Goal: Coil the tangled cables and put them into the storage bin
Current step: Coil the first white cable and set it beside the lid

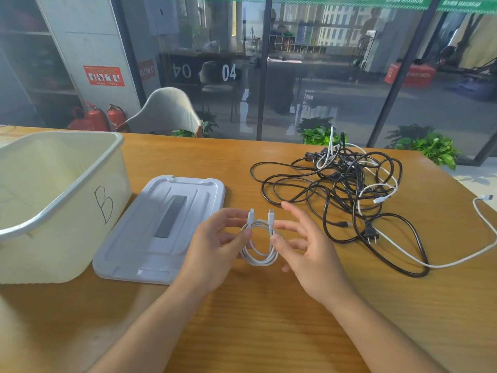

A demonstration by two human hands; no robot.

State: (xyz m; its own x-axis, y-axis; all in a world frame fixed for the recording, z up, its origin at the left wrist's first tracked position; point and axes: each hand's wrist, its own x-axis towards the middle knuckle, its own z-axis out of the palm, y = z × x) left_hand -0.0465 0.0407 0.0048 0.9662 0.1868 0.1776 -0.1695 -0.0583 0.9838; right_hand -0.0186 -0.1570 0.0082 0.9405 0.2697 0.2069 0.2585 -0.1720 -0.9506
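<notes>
A short white cable (260,258), wound into a small coil, hangs between my two hands above the wooden table, its two plugs pointing up. My left hand (217,246) pinches the coil's left side. My right hand (304,243) pinches the right side with thumb and forefinger, its other fingers spread. A tangle of black cables (341,189) mixed with white ones lies to the right on the table. A long white cable (457,261) trails out toward the right edge. The cream storage bin (80,184), marked "B", stands open at the left.
The bin's grey lid (164,230) lies flat between the bin and my hands. The wooden table (269,319) ends at a glass wall behind. A white chair (166,109) and potted plants (427,149) stand beyond the far edge.
</notes>
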